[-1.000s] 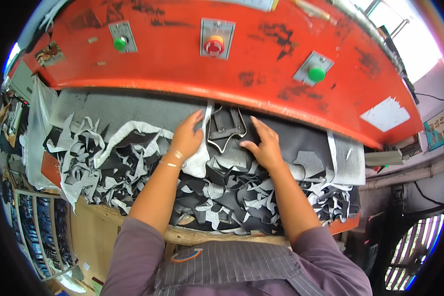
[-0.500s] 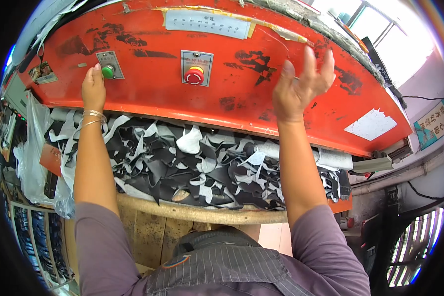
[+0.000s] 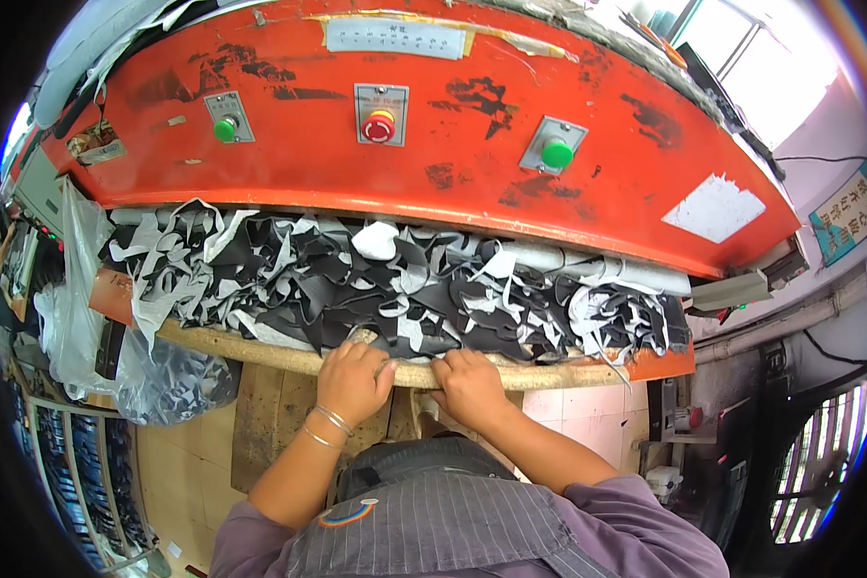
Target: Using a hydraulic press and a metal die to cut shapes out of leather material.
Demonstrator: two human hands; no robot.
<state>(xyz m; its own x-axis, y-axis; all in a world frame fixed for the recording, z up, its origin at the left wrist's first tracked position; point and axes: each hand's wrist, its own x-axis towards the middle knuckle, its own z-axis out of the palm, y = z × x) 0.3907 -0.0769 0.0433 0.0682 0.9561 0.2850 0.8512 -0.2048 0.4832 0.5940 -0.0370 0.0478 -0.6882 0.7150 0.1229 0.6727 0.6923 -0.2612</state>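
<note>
Both my hands are at the near edge of a tan, thick-edged board (image 3: 549, 377). My left hand (image 3: 354, 380), with bracelets on its wrist, has its fingers curled over that edge. A short way to the right, my right hand (image 3: 470, 387) grips the same edge, its fingertips partly hidden. Behind the hands, dark and pale cut scraps (image 3: 337, 279) lie tangled across the board.
A red machine panel (image 3: 376, 178) spans the far side, with a red stop button (image 3: 377, 126) between two green buttons (image 3: 225, 130). A clear plastic bag (image 3: 169, 380) hangs at the left, near a rack (image 3: 72, 472).
Both hands have come down from the red panel to the board's near edge and closed over it. The right green button, hidden before by my right hand, now shows. The view shifted slightly.
</note>
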